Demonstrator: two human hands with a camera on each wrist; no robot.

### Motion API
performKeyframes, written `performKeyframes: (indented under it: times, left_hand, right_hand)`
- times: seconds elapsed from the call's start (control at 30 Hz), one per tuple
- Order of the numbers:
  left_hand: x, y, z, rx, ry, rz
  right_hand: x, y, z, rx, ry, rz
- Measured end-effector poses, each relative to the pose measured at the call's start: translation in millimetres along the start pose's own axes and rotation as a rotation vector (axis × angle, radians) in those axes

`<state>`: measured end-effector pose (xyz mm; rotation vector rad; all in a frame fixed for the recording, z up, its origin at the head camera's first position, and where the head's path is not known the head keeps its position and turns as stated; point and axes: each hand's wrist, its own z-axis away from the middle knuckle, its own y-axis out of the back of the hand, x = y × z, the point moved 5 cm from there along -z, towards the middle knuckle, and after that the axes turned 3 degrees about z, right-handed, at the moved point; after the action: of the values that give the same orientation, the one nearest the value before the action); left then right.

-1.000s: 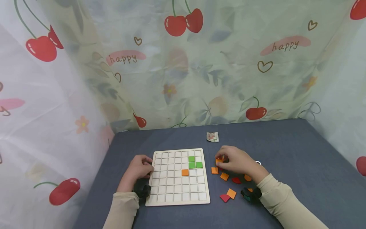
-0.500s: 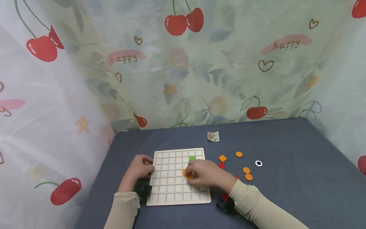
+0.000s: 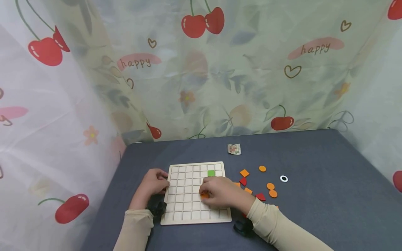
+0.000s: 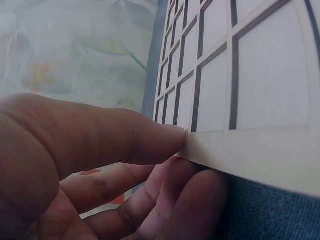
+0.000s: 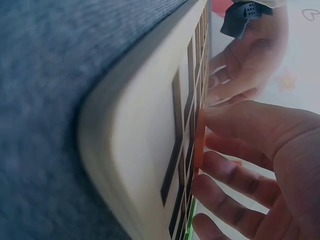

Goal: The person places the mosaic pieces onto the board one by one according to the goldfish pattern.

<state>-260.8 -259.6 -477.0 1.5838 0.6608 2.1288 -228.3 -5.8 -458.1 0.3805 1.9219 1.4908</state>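
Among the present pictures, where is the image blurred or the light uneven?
Head view: fairly even light, grid of the light wooden square board clear; left wrist view: dim, pale printed fabric backdrop out of focus, faint shade on the board's rim beside the bare left hand; right wrist view: bluish, board's near corner soft, dark blue-grey cloth blurred.

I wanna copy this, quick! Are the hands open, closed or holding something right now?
Left hand: closed, holding the left edge of the board.
Right hand: closed, pinching an orange tile at the board.
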Motion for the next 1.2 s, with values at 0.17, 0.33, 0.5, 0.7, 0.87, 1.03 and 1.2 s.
performKeyframes:
  times: [0.17, 0.33, 0.5, 0.7, 0.87, 1.03, 1.2]
  left_hand:
    - [-1.3, 0.7, 0.2, 0.005, -0.004, 0.0]
    - [-1.3, 0.8, 1.2, 0.006, -0.007, 0.005]
    - [-2.1, 0.4, 0.5, 0.005, -0.009, 0.016]
    - [-2.4, 0.4, 0.0, 0.003, -0.009, 0.019]
    - [-1.8, 0.2, -0.7, 0.003, -0.006, 0.021]
    - [-1.1, 0.1, -0.7, 0.007, -0.003, 0.012]
    - [-1.7, -0.5, -1.2, 0.013, 0.015, 0.003]
  right_hand:
    - [2.2, -0.1, 0.1, 0.01, -0.014, -0.007]
    - [2.3, -0.7, -0.4, 0.018, -0.01, -0.003]
    - [1.5, -2.1, -3.0, 0.029, 0.007, 0.015]
    - [2.2, -1.7, -3.6, 0.019, -0.002, 0.01]
    - [14.0, 4.3, 1.1, 0.014, -0.05, -0.036]
    - [39.0, 18.3, 11.3, 0.027, -0.118, -0.076]
    - [72.7, 34.1, 26.2, 0.024, -0.215, -0.086]
